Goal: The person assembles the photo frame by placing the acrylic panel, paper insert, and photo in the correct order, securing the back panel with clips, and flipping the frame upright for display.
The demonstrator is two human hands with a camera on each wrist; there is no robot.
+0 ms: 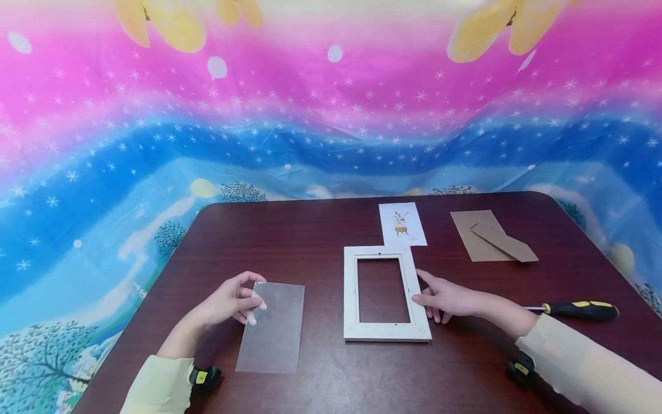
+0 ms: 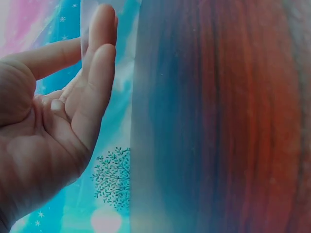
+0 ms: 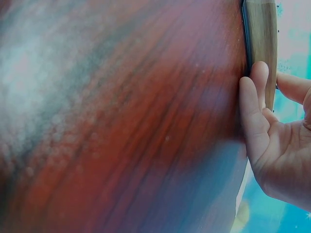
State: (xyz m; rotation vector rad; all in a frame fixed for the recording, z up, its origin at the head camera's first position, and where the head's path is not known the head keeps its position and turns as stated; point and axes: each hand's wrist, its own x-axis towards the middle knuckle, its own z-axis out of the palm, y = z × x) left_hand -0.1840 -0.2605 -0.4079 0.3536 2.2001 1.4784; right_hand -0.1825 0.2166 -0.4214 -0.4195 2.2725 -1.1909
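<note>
Head view: I find the clear, thin rectangular sheet (image 1: 274, 339) left of centre, pinched near its upper left corner between thumb and fingers of the left hand (image 1: 230, 299). The right hand (image 1: 449, 296), partly closed, grips the right rail of the white rectangular frame (image 1: 351, 293). In my judgement, the single-corner hold could let the sheet swing or slip; bare fingertips could smudge it. Pushing the frame forward could displace the white plant-printed card (image 1: 414, 215) just beyond. That card lies on a glossy, red-brown table (image 1: 289, 236); behind hangs a pink-and-blue snowflake-patterned cloth (image 1: 331, 115).
</note>
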